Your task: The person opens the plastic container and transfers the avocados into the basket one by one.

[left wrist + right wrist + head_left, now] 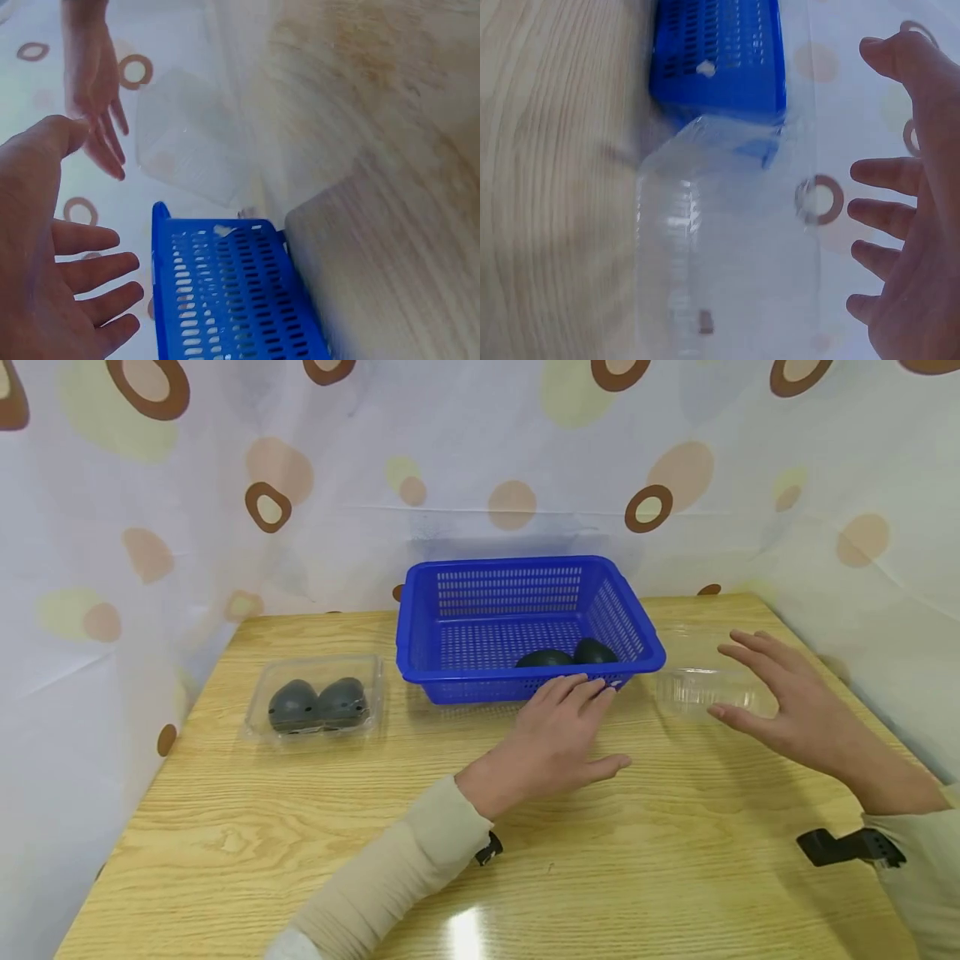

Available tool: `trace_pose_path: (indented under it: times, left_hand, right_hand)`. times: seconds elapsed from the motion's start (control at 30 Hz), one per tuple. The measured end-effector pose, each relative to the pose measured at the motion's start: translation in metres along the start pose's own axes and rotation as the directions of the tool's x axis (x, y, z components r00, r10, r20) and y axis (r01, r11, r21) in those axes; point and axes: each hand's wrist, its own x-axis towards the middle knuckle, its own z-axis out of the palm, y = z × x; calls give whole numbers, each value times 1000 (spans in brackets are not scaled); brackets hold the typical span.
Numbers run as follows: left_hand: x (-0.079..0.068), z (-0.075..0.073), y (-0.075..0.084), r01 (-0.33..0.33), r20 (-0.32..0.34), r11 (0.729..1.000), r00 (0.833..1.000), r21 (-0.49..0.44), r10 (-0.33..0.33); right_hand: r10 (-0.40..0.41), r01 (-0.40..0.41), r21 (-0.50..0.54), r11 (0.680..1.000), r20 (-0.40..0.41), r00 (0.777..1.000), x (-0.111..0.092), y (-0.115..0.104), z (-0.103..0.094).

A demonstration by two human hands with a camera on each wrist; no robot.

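Note:
My left hand (558, 735) is spread in front of the blue plastic basket (457, 675), its fingertips overlapping the basket's front wall in the head view. Two dark green avocados (595, 652) lie inside the basket near the front. Over on the right, my right hand (795, 710) hovers with fingers extended and thumb apart, holding nothing. Beside it stands a clear plastic container (701, 689) with its lid raised; the right wrist view shows the same clear container (735, 247) between that hand and the basket wall (720, 45).
A second clear container (378, 685) at the left of the wooden table (315, 827) holds two dark green avocados (341, 702). A patterned curtain (465, 460) rises behind the table and along both sides.

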Motion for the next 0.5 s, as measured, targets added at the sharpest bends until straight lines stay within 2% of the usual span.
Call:
trace_pose_path:
  times: [0.2,0.33,0.5]
  left_hand:
    - [-10,-15,-15,39,-32,999,999,26,-39]
    - [-16,-23,-27,107,15,994,994,30,-108]
    - [-26,-26,-42,199,58,979,978,41,-201]
  right_hand:
    - [-37,37,-5,999,29,999,8,-22,2]
    - [-45,46,-5,999,71,996,12,-34,6]
    - [-70,76,-53,996,104,992,16,-49,14]
